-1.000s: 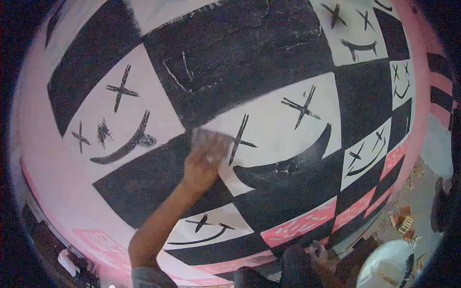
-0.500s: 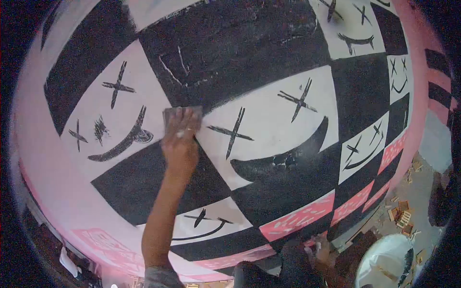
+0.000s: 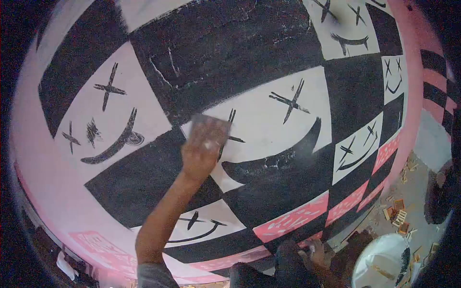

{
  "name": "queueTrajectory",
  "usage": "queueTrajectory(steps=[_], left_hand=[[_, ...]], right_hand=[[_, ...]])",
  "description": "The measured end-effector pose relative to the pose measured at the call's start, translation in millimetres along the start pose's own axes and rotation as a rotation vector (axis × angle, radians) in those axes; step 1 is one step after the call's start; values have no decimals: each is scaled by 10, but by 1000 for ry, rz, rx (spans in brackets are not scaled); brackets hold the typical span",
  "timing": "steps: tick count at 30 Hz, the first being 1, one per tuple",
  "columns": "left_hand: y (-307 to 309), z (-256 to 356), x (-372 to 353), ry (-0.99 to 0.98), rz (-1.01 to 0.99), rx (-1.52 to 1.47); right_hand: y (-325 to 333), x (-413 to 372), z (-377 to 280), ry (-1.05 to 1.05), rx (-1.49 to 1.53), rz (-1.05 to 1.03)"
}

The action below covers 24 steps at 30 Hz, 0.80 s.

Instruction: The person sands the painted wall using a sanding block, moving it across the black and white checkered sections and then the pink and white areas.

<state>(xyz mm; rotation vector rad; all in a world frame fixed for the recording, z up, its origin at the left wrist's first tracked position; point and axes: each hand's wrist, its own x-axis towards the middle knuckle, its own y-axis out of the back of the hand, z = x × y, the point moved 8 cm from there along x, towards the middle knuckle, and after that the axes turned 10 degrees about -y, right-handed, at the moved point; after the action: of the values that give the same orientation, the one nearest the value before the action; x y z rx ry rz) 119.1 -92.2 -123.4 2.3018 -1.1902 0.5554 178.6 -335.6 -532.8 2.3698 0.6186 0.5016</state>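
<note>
My left hand lies pressed on the painted wall, fingers together over a grey-brown rectangular sheet that looks like sandpaper. Beneath it is a white patch with a black X-eyed smile, and the hand partly covers the left X. Both hand and sheet are slightly blurred. Low in the view, beside my knee, is my right hand. It is near the wall's pink lower squares; its fingers are dim, and I cannot make out whether they hold anything.
The curved-looking wall carries black squares, more white smiling faces and pink squares. A white bucket stands at lower right. Small wooden pieces litter the floor near it.
My left hand has slid right and slightly down with the sheet, from the corner between squares onto the white face. The view has shifted slightly. My right hand stays by the knee.
</note>
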Motion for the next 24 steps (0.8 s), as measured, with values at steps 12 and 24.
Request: queueTrajectory(steps=[12,24], left_hand=[[-197,121,4,158,-91,-16],[-267,371,36,-94,-161,-105]], right_hand=[[-130,6,364,-13,78,36],[-130,38,358,-310,478,-173]])
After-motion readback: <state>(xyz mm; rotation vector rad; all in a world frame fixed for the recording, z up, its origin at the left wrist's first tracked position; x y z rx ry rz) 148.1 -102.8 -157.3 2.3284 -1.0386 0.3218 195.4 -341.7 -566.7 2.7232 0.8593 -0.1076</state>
